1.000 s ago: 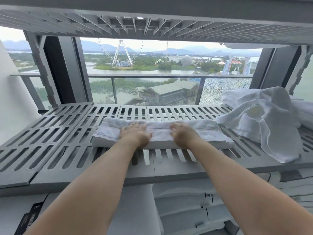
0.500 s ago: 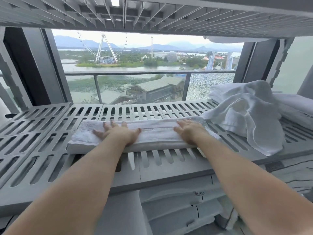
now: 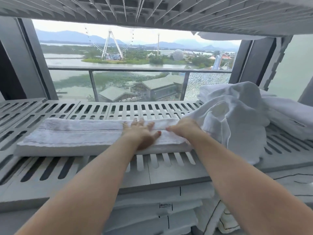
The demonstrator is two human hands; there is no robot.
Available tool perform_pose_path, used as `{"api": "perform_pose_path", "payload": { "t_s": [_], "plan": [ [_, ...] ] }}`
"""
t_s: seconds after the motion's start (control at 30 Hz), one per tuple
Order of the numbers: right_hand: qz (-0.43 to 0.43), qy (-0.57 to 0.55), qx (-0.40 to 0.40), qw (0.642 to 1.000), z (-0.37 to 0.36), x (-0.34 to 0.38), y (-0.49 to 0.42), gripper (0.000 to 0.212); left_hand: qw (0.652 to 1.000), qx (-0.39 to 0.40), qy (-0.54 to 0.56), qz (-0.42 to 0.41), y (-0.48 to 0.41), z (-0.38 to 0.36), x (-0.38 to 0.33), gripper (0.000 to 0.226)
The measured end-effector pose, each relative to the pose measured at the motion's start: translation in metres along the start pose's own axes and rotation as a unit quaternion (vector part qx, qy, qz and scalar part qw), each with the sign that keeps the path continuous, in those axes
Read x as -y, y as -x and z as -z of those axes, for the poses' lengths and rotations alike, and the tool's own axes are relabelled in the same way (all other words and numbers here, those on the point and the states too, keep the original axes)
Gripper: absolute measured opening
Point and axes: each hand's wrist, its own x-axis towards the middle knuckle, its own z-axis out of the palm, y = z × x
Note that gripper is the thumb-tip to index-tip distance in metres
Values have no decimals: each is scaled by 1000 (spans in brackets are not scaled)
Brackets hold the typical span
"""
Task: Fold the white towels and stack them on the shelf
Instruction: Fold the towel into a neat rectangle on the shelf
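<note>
Pressing flat on a folded white towel [image 3: 76,138], the left hand [image 3: 141,133] lies palm down with its fingers straight and spread, gripping nothing. It sits on the right half of the towel, near the front edge. The right hand [image 3: 184,128] is just beside it at the towel's right end, thumb pointing toward the left hand. This hand is blurred and its fingers are lost against the cloth, so whether it pinches the towel's end or only rests on it cannot be told.

The folded towel is a long, narrow band lying left to right across the grey slatted shelf [image 3: 50,168], set a little back from the front lip. Its left end reaches well toward the left side of the shelf.

At the right end of the same shelf sits a loose heap of white towels [image 3: 235,114], unfolded, with one corner hanging over the shelf's front edge. The heap touches or nearly touches the right hand. Farther right lies folded white linen [image 3: 291,116].

Below the shelf, a stack of folded white cloths [image 3: 152,211] with small barcode tags fills the lower level. Another slatted shelf [image 3: 152,11] runs overhead. Behind, a balcony railing [image 3: 135,69] stands before water and a big wheel [image 3: 111,44].
</note>
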Motion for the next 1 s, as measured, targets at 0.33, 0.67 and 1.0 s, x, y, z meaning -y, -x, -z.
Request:
{"api": "perform_pose_path", "payload": {
  "t_s": [0.33,0.67,1.0],
  "plan": [
    [55,-39,48,997,6,-8,-31,44,999,-35,-4,7,1,-10,2,81],
    [53,-52,89,993,10,-1,-39,63,999,-31,-25,8,7,-7,0,79],
    [35,-99,82,991,8,-7,-45,45,999,-39,-20,7,10,-6,0,77]
  ]
}}
